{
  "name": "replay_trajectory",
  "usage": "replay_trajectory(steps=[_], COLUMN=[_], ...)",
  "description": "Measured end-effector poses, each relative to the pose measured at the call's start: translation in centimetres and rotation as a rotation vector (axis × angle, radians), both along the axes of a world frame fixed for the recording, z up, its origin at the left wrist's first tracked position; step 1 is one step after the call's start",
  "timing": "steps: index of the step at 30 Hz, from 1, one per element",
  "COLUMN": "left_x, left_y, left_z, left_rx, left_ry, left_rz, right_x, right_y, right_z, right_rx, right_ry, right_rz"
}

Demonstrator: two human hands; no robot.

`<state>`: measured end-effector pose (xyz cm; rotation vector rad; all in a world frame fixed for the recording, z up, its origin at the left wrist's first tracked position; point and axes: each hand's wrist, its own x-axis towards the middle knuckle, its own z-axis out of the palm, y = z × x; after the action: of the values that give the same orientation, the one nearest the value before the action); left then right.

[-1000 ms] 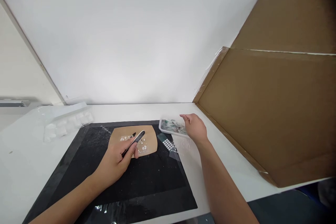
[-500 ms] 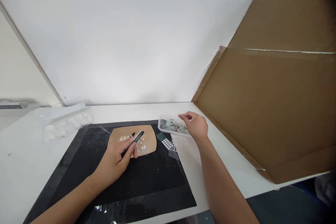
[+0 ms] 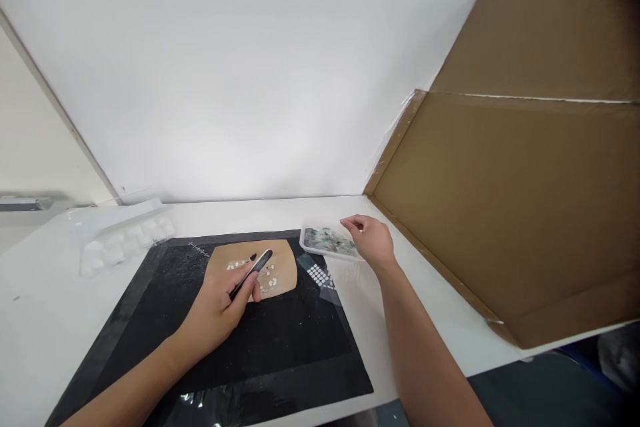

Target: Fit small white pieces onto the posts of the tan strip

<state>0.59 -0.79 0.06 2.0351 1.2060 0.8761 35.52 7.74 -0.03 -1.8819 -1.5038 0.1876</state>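
Note:
My left hand (image 3: 223, 303) is closed around black tweezers (image 3: 251, 271), whose tip lies over a tan leather-like patch (image 3: 287, 260) dotted with small white pieces. The patch rests on a black mat (image 3: 280, 347). My right hand (image 3: 371, 240) hovers at the right end of a small white tray (image 3: 314, 249) holding greenish and white scraps, with thumb and forefinger pinched together; what they hold is too small to see. A clear sheet with a grid of white dots (image 3: 321, 275) lies between the patch and the tray.
A clear plastic compartment tray (image 3: 125, 235) sits at the back left of the white table (image 3: 60, 300). A large brown cardboard panel (image 3: 515, 207) stands along the right side. A white wall (image 3: 250, 80) closes the back.
My right hand has shifted slightly left and back over the tray's edge. The left hand and tweezers stay where they were.

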Motion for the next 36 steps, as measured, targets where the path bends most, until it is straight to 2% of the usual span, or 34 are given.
replay_trajectory(steps=[7, 10, 13, 18, 26, 36], left_x=[-0.2, -0.1, 0.0, 0.0, -0.1, -0.3], left_y=[0.0, 0.0, 0.1, 0.0, 0.2, 0.2], left_z=[-0.2, -0.3, -0.2, -0.1, -0.5, -0.8], left_rx=[-0.026, -0.035, -0.027, -0.009, -0.014, -0.030], left_ry=[0.005, 0.000, -0.007, -0.009, 0.001, 0.010], left_rz=[-0.010, -0.010, -0.015, -0.026, -0.012, -0.007], right_x=[-0.8, -1.1, -1.1, -1.0, -1.2, -1.3], right_y=[0.1, 0.4, 0.7, 1.1, 1.2, 1.3], right_z=[-0.3, -0.8, -1.4, -2.1, -2.2, -1.9], right_rx=[-0.001, -0.011, -0.046, -0.114, -0.139, -0.212], right_ry=[-0.077, -0.152, -0.233, -0.322, -0.354, -0.368], right_rz=[0.027, 0.093, 0.158, 0.172, 0.143, 0.218])
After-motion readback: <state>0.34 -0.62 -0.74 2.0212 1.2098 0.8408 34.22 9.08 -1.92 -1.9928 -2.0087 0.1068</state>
